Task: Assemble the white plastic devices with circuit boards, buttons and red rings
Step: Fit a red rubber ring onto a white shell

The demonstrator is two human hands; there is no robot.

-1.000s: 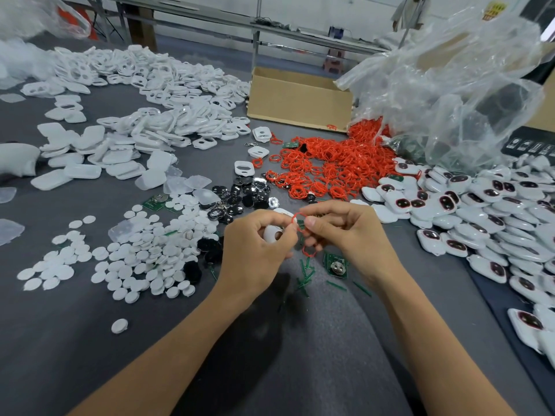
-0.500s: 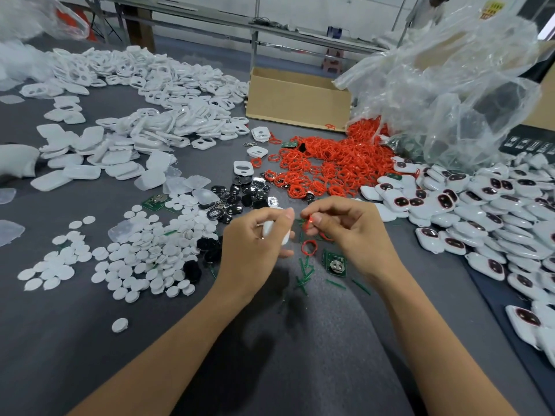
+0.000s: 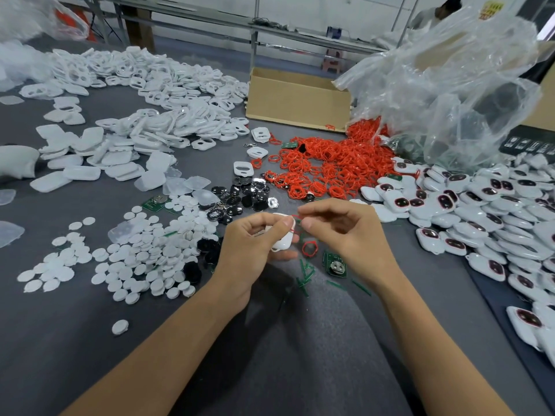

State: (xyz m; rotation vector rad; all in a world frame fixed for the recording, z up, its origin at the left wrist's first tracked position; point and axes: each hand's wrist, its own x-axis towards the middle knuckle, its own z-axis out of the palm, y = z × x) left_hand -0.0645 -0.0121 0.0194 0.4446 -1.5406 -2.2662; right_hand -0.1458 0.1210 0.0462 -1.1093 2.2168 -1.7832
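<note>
My left hand [image 3: 250, 244] grips a white plastic shell [image 3: 283, 239] just above the grey table. My right hand [image 3: 342, 226] pinches a thin red ring [image 3: 295, 219] at the shell's top right edge. Another red ring [image 3: 309, 248] lies on the cloth below my right fingers, and a green circuit board [image 3: 335, 264] lies to its right. A heap of red rings [image 3: 327, 163] sits behind my hands. Black buttons [image 3: 243, 199] are scattered to the left of that heap.
White discs [image 3: 135, 259] spread at the left, empty white shells [image 3: 144, 85] at the back left. Assembled white devices [image 3: 480, 211] pile up at the right. A cardboard box [image 3: 295, 100] and a clear plastic bag [image 3: 450, 85] stand behind. Green slivers [image 3: 306, 274] lie near the board.
Both hands have lifted slightly towards the ring heap. The red ring between my right fingers has come against the shell's edge, and my left hand has turned the shell.
</note>
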